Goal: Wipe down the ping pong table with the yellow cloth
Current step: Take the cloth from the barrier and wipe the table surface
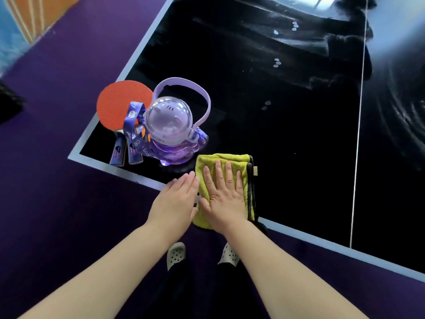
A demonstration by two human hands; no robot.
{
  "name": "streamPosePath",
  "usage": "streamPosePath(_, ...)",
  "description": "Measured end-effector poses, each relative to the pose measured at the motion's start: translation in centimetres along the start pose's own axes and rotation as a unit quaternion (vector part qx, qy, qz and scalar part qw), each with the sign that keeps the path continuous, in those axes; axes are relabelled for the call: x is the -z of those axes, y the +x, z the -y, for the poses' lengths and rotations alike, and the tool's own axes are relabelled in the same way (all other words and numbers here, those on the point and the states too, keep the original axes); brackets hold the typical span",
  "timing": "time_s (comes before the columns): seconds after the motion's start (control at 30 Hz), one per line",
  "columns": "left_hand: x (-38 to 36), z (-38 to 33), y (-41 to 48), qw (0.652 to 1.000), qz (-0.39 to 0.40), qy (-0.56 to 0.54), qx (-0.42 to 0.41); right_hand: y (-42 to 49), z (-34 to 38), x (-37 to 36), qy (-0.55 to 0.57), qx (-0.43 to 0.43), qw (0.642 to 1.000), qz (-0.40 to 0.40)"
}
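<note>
Purple bottle (170, 125) beside red paddle (122, 102), strap (133, 125) across paddle; white shoes (176, 254) on purple floor (57, 203)

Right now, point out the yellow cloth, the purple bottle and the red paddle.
yellow cloth (207, 160): head view, bare top-left corner of the fabric.
purple bottle (169, 120): head view, middle of the clear domed lid.
red paddle (119, 102): head view, middle of the red rubber face.

The purple printed fabric strap (133, 116) is showing only scraps of white lettering: "ay" up top, "ice" lower down. The small logos on the dark blue bat handles (117, 153) are reading as blur.
</note>
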State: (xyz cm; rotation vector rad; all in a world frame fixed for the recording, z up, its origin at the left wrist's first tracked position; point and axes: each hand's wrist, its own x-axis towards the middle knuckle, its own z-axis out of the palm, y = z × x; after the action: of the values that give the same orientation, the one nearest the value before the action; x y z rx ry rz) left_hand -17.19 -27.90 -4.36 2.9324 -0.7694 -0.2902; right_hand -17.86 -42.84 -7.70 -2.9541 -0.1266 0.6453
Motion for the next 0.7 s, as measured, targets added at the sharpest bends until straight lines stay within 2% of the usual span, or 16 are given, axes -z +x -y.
streamPosePath(0.2, 0.0, -2.5, 0.5, 0.997, 0.070, 0.026, -0.020, -2.0, -2.4, -0.8, -0.004, 0.072, 0.997, -0.004)
streamPosePath(0.3, -0.3, -4.5, 1.2, 0.997, 0.076, -0.024, -0.002, -2.8, -4.4, -1.0, -0.002, 0.085, 0.996, -0.007)
streamPosePath(0.5, -0.2, -12.3, 4.1, 0.986, 0.083, -0.141, 0.036, -5.7, -11.7, -1.4, 0.021, 0.049, 0.998, -0.025)
streamPosePath(0.7, -1.0, -20.2, 7.9, 0.990, 0.072, -0.115, 0.021, -8.3, -19.0, -2.1, 0.043, -0.008, 0.998, -0.053)
